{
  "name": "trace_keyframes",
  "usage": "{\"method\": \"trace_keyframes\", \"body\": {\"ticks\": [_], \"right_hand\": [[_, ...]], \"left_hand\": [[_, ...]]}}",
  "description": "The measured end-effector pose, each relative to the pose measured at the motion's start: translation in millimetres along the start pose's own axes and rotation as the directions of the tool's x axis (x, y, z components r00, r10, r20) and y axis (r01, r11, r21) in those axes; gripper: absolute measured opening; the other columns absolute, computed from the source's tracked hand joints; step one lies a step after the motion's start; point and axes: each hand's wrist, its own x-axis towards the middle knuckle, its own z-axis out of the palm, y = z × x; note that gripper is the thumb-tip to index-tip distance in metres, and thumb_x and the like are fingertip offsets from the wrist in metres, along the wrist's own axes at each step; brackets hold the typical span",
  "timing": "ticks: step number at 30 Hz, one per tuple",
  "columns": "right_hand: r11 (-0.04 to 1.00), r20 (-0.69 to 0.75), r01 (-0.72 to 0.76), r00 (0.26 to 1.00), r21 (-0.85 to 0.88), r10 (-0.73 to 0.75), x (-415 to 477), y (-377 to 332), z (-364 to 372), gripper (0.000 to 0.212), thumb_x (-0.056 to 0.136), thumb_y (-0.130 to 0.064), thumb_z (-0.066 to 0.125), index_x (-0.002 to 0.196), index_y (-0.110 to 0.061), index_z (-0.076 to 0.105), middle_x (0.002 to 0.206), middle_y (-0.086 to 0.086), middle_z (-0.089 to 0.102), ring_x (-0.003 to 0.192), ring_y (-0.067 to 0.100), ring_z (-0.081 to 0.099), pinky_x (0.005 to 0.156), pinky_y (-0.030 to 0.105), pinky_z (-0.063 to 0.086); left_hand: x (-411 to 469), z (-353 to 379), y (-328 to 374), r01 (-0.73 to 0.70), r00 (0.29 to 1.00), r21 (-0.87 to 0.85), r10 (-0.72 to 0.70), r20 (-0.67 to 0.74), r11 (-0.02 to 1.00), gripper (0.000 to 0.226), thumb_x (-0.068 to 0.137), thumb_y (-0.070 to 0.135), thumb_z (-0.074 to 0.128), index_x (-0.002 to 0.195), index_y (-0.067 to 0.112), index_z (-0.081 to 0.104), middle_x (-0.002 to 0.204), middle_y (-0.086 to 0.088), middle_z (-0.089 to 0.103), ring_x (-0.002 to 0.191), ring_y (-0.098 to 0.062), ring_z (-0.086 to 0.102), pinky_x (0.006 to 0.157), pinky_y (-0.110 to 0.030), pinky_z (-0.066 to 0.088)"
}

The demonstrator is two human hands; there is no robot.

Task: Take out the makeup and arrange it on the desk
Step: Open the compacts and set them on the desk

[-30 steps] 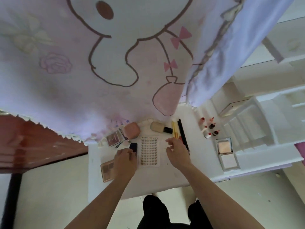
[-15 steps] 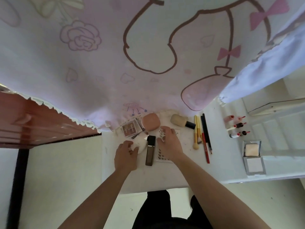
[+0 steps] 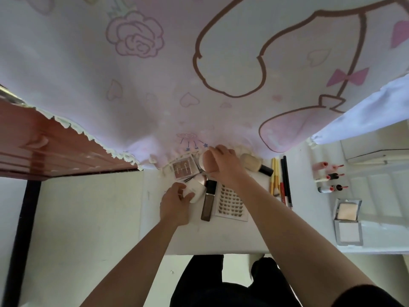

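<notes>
The pink compact lies at the far edge of the white desk, just beyond the far left corner of the lash tray. It is a rounded oblong. Its long axis seems to run from near to far, though the right hand hides much of it. That hand comes over the tray from the near side and sits on top of the compact, fingers curled down around its right side and far end.

Left of the tray a dark tube lies flat, almost touching the tray's edge. Its long axis runs near to far, with the black cap at the far end and the brown body toward the person. Left of the tube is a white case, tilted so its length runs from near-left to far-right. The left hand grips its near end, thumb on one side and fingers wrapped round the other.

An eyeshadow palette lies beyond the tray and to its left, just left of the compact. A stubby powder brush lies beyond the tray to the right, handle pointing right. Right of the tray, yellow brushes and red and black pencils lie side by side, lengths near to far. Farther right are small bottles and an open mirrored compact. A printed pink curtain hangs behind the desk.
</notes>
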Motion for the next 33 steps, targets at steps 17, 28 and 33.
{"method": "trace_keyframes", "body": {"ticks": [17,28,33], "right_hand": [[0.773,-0.308,0.141,0.948,0.618,0.074,-164.5,18.1,-60.7,0.096,0.056,-0.067,0.085,0.139,-0.036,0.048,0.131,-0.021,0.046,0.115,0.002,0.052,0.095,0.028,0.053],[0.775,-0.383,0.231,0.923,0.589,0.015,-219.0,51.7,-84.6,0.099,0.062,-0.046,0.090,0.148,-0.030,0.041,0.136,-0.020,0.039,0.122,0.006,0.045,0.105,0.032,0.047],[0.668,-0.424,0.297,0.905,0.683,0.030,-232.8,62.6,-88.9,0.091,0.073,-0.032,0.088,0.150,-0.026,0.039,0.139,-0.014,0.042,0.123,0.002,0.051,0.102,0.019,0.047]], "left_hand": [[-104.3,-43.2,135.4,0.025,0.791,-0.549,0.319,0.522,0.836,0.039,0.100,0.047,0.047,0.113,0.023,0.075,0.113,-0.014,0.071,0.101,-0.024,0.066,0.096,-0.045,0.049],[-174.8,-30.7,177.5,-0.395,0.833,-0.370,0.497,0.241,0.841,0.019,0.089,0.022,0.072,0.106,0.015,0.074,0.091,-0.003,0.078,0.082,-0.022,0.074,0.078,-0.041,0.061],[-186.7,-29.1,181.0,-0.461,0.820,-0.367,0.546,0.172,0.808,0.031,0.080,0.004,0.078,0.107,0.018,0.073,0.094,-0.001,0.078,0.088,-0.021,0.075,0.078,-0.038,0.061]]}}
